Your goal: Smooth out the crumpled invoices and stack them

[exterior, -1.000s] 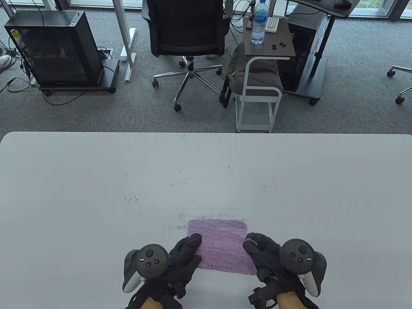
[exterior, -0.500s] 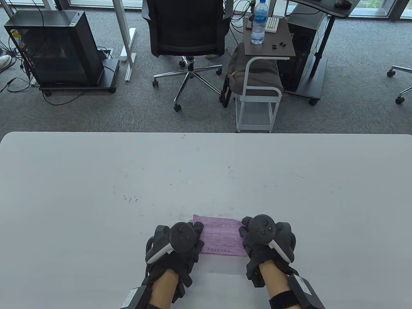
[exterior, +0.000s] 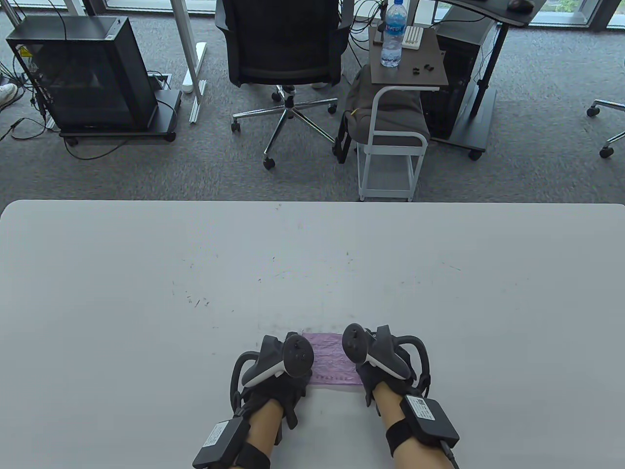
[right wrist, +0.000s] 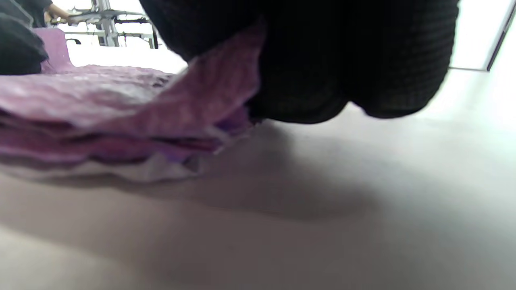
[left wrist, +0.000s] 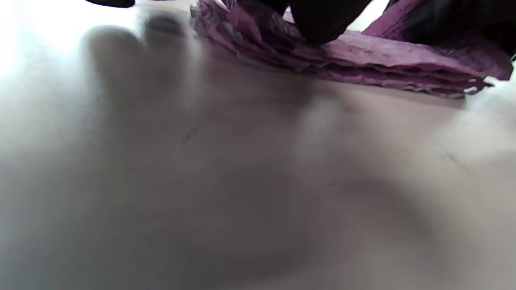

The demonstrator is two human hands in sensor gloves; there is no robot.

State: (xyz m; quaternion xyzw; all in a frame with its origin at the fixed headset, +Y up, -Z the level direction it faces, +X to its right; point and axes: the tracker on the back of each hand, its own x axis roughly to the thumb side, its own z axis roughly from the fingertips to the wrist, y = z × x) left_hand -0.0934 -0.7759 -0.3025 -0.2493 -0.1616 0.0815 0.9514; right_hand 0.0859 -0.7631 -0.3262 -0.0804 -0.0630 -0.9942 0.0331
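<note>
On grey table [exterior: 146, 273]: both grips, left hand [exterior: 281, 386], right hand [exterior: 378, 373], clutch pink invoices [exterior: 332, 364].

Close and low over the grey surface [right wrist: 322, 225], the right hand's [right wrist: 322, 60] black gloved fingers [right wrist: 306, 88] press down on the near edge of a stack of wrinkled purple invoices [right wrist: 100, 121]. One sheet's corner curls up against the glove. Another dark glove [right wrist: 20, 48] rests on the stack at far left

Grey carpet floor [exterior: 537, 146] beyond the white bench [exterior: 146, 254]: black office chair [exterior: 283, 49], PC tower [exterior: 83, 73], white side cart [exterior: 395, 146] bearing a water bottle [exterior: 393, 34].
</note>
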